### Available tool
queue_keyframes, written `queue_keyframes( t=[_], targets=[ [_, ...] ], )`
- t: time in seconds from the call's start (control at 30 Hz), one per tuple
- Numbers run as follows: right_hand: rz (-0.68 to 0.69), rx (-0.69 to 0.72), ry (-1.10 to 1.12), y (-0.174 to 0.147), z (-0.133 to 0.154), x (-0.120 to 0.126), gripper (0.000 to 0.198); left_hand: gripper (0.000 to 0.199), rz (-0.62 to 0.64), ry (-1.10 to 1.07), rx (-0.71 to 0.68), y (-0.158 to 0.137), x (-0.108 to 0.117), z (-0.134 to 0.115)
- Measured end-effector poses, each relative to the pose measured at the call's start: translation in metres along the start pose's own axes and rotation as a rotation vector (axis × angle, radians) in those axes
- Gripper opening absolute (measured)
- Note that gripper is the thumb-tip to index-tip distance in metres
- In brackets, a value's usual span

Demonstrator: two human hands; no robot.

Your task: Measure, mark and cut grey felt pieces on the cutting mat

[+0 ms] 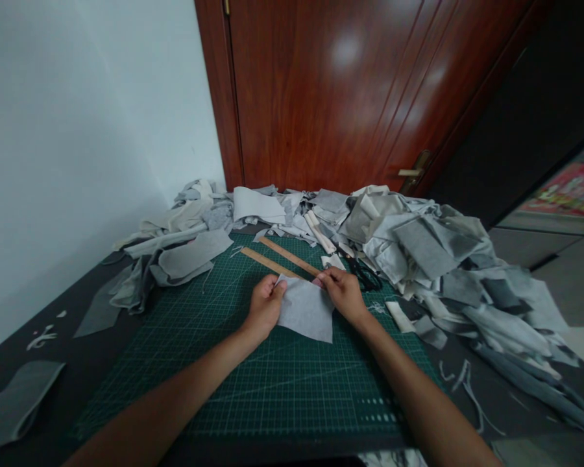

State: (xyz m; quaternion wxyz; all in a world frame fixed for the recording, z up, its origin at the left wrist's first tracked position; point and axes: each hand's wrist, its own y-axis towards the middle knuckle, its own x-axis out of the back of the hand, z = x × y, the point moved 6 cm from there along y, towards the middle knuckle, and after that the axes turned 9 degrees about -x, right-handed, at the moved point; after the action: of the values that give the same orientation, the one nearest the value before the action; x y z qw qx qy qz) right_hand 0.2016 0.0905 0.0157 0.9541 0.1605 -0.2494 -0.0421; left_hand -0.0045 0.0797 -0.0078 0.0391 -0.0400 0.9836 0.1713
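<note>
Between my hands is a small grey piece of fabric point(305, 310), its lower edge hanging over the green cutting mat point(272, 389). My left hand point(267, 303) pinches its upper left corner between thumb and fingers. At the upper right corner, my right hand point(341, 292) is closed on the same piece. Two wooden rulers point(265, 261) lie side by side on the mat just beyond the fabric, their near ends partly hidden by it and my right hand. Black-handled scissors point(365, 274) rest to the right of my right hand.
A large heap of grey and white fabric scraps point(418, 243) covers the right side of the dark table point(53, 311). More scraps point(189, 256) lie at the left and back. A folded grey piece point(22, 399) sits at the near left. Beyond the table stands a wooden door point(311, 97).
</note>
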Motion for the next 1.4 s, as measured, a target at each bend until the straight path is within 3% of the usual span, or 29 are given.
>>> queue_keyframes(
  t=[0.27, 0.47, 0.63, 0.7, 0.8, 0.87, 0.9, 0.97, 1.07, 1.17, 1.27, 1.4],
  targets=[
    [-0.492, -0.077, -0.305, 0.012, -0.026, 0.068, 0.021, 0.028, -0.020, -0.006, 0.012, 0.002, 0.001, -0.005],
    [-0.549, -0.092, -0.607, 0.016, -0.040, 0.101, 0.027, 0.028, -0.023, 0.008, -0.005, 0.002, 0.002, -0.008],
    [-0.701, -0.126, -0.739, 0.011, -0.034, 0.127, 0.030, 0.027, -0.003, 0.014, -0.012, 0.003, 0.001, -0.005],
    [-0.593, -0.024, -0.590, 0.012, -0.023, 0.111, 0.031, 0.026, 0.025, 0.011, -0.015, 0.002, -0.001, -0.005],
    [-0.158, 0.100, -0.183, 0.011, -0.004, 0.056, 0.028, 0.026, 0.054, -0.006, -0.014, 0.001, -0.002, -0.006],
    [0.148, 0.089, -0.003, 0.005, 0.005, 0.014, 0.032, 0.026, 0.064, -0.005, -0.025, 0.003, -0.002, -0.006],
    [0.230, 0.061, 0.050, 0.002, 0.007, -0.001, 0.034, 0.026, 0.064, 0.002, -0.037, 0.005, 0.000, -0.005],
    [0.258, 0.005, 0.072, -0.001, 0.005, -0.018, 0.026, 0.027, 0.063, 0.041, -0.067, 0.012, 0.005, -0.002],
    [0.188, -0.081, 0.093, -0.003, -0.002, -0.023, 0.020, 0.027, 0.102, 0.179, -0.117, 0.025, 0.016, 0.002],
    [0.221, -0.108, 0.067, -0.008, -0.001, -0.028, 0.021, 0.018, 0.165, 0.315, -0.151, 0.034, 0.028, -0.001],
    [0.249, -0.054, -0.039, -0.016, 0.008, -0.035, 0.016, 0.010, 0.253, 0.822, -0.368, 0.030, 0.028, -0.023],
    [0.215, -0.048, -0.105, -0.021, 0.012, -0.040, 0.012, 0.037, 0.345, 1.029, -0.610, 0.007, 0.005, -0.047]
  ],
)
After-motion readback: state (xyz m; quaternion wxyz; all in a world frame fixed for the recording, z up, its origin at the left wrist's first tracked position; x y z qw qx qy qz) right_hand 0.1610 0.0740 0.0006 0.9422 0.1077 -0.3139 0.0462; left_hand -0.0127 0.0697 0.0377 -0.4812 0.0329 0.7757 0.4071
